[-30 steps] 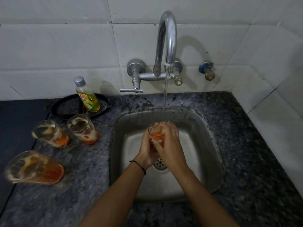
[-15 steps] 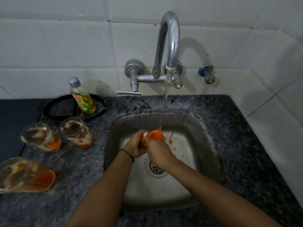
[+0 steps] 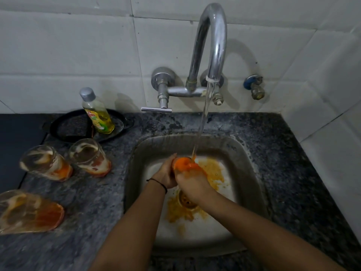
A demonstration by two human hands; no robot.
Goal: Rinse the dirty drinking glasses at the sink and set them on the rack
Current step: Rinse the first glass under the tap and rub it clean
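Note:
Over the steel sink [image 3: 252, 173] both my hands hold one drinking glass [image 3: 182, 164], tilted, its orange-stained base facing up just beside the running water. My left hand [image 3: 166, 174] grips it from the left and my right hand [image 3: 192, 182] wraps it from the front right. Orange liquid spreads across the basin toward the drain [image 3: 186, 199]. Three dirty glasses with orange and white residue stand on the counter at left: one far left [image 3: 46, 163], one nearer the sink [image 3: 89, 157], one at the front left edge [image 3: 29, 212].
The chrome tap [image 3: 210, 47] runs a thin stream into the sink. A yellow dish soap bottle [image 3: 96, 112] stands on a black round plate [image 3: 66, 130] behind the glasses. A speckled granite counter [image 3: 293, 173] surrounds the sink. White tiled walls close the back and right.
The glass went from upright under the stream to tipped over with its base up. Orange liquid has poured out and spread across the basin. My view moved closer.

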